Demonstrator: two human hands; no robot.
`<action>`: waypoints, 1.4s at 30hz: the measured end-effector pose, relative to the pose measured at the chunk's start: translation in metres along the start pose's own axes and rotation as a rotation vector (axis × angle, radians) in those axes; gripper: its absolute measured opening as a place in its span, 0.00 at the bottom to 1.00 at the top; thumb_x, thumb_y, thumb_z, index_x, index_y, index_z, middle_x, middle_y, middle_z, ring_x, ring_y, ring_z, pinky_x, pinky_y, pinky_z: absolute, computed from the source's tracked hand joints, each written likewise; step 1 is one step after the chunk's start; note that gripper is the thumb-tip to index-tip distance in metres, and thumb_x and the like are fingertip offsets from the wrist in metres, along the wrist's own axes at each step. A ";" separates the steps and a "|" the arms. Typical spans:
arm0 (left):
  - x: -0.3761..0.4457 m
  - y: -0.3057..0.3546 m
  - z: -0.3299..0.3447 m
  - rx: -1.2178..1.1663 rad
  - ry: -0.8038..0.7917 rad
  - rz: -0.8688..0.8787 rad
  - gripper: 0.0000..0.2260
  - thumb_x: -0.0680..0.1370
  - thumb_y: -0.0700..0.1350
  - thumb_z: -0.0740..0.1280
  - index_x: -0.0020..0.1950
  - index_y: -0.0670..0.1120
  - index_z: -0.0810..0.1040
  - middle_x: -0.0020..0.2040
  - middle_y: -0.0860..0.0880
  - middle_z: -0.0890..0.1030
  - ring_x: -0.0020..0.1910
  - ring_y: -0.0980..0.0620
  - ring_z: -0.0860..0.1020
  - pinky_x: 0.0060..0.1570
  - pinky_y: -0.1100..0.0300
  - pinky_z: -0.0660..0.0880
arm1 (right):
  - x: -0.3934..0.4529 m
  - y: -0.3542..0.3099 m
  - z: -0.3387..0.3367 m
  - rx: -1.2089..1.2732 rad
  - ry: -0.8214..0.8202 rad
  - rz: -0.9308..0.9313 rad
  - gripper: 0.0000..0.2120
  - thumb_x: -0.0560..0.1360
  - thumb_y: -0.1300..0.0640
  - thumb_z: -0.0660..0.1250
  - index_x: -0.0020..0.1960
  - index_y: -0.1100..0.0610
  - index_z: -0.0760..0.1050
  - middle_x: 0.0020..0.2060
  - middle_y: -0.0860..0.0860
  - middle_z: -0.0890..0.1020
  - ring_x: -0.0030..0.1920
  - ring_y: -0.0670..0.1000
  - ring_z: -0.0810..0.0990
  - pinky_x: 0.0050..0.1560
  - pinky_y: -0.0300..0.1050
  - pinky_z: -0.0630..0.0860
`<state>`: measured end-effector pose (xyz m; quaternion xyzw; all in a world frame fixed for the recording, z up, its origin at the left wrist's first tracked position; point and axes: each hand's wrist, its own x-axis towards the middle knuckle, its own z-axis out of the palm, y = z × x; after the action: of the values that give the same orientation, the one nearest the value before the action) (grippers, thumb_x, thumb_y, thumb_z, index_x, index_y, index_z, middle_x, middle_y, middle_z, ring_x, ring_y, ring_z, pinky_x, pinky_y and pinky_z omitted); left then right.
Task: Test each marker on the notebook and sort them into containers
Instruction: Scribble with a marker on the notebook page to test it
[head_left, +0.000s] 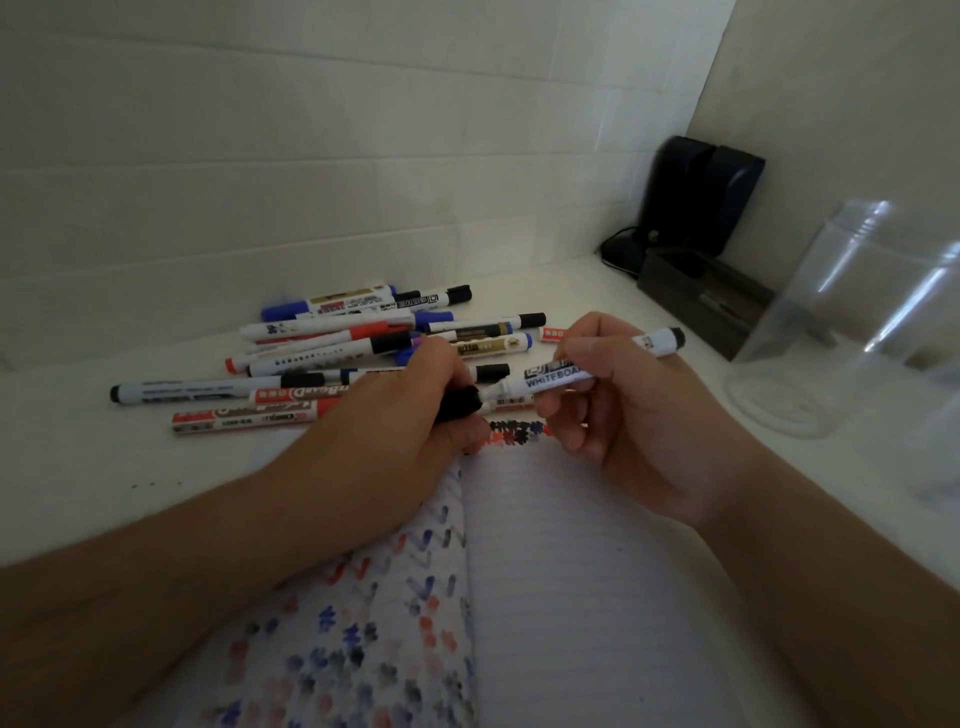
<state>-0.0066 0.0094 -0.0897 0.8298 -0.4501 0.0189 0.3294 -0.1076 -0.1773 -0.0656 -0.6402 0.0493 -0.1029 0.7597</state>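
- The right hand (631, 415) grasps a white-barrelled whiteboard marker (558, 378) with black print, pinched between thumb and curled fingers; the barrel lies nearly level above the top edge of the notebook.
- The left hand (410, 421) has its fingers curled round the black cap (460, 402) at the marker's left end. Whether the cap is seated or already parted from the barrel cannot be told.
- The black tail end (675, 338) of the marker projects past the right hand, toward the containers.
- The open lined notebook (571, 597) lies on the white table (104, 467) beneath both forearms. Its right page is mostly blank; a row of red, black and blue test marks (517, 431) runs along the top edge, just below the held marker.
- The left page (374, 623) is covered with red, blue and black marks and is partly hidden by the left forearm.
- A loose pile of whiteboard markers (363, 343) with black, blue and red caps lies on the table behind the left hand, which hides the pile's near right portion.
- A clear plastic jar (852, 322) stands to the right, near the right hand but apart from it.
- A dark rectangular open tray (701, 306) sits behind the jar, toward the corner; its contents cannot be made out.
- A black upright device (696, 192) with a cable stands in the corner against the white wall (260, 156).
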 end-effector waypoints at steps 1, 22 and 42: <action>0.000 0.000 0.000 0.006 -0.006 0.005 0.09 0.80 0.50 0.68 0.52 0.57 0.67 0.39 0.62 0.78 0.43 0.72 0.75 0.38 0.76 0.69 | 0.000 0.001 0.000 -0.045 0.006 -0.015 0.11 0.81 0.61 0.65 0.40 0.56 0.72 0.32 0.57 0.80 0.27 0.53 0.71 0.23 0.38 0.67; -0.004 -0.001 -0.006 -0.173 0.073 0.068 0.12 0.75 0.63 0.58 0.53 0.59 0.70 0.38 0.57 0.81 0.35 0.61 0.78 0.34 0.69 0.72 | 0.000 0.003 -0.016 -0.174 -0.035 -0.071 0.05 0.77 0.58 0.71 0.50 0.56 0.86 0.38 0.60 0.86 0.31 0.52 0.77 0.29 0.41 0.71; 0.006 0.000 -0.028 0.059 -0.027 0.056 0.11 0.84 0.55 0.57 0.45 0.55 0.73 0.37 0.53 0.77 0.37 0.57 0.74 0.35 0.57 0.70 | -0.002 0.006 0.004 -0.993 -0.034 -0.299 0.14 0.76 0.55 0.76 0.61 0.45 0.84 0.51 0.40 0.86 0.51 0.39 0.83 0.53 0.36 0.78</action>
<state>0.0046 0.0212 -0.0657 0.8264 -0.4766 0.0300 0.2982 -0.1078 -0.1717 -0.0706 -0.9252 -0.0121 -0.1640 0.3421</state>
